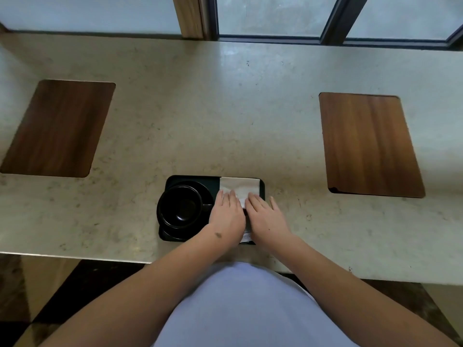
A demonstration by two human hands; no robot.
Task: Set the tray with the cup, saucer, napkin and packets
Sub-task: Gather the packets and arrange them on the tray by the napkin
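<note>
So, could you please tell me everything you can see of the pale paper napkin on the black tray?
The pale beige paper napkin looks like thin, soft paper, folded flat into a rectangle. It lies on the right part of the black rectangular tray, beside the black saucer and reaching the tray's far rim. The left hand and right hand rest on its near part with straight fingers, hiding that end. A small white printed piece shows between the wrists; what it is cannot be told.

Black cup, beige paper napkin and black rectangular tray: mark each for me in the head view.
Black cup (181, 206): head view, on its dark inner bowl.
Beige paper napkin (239, 184): head view, on its uncovered far part.
Black rectangular tray (262, 190): head view, on its right rim.
</note>
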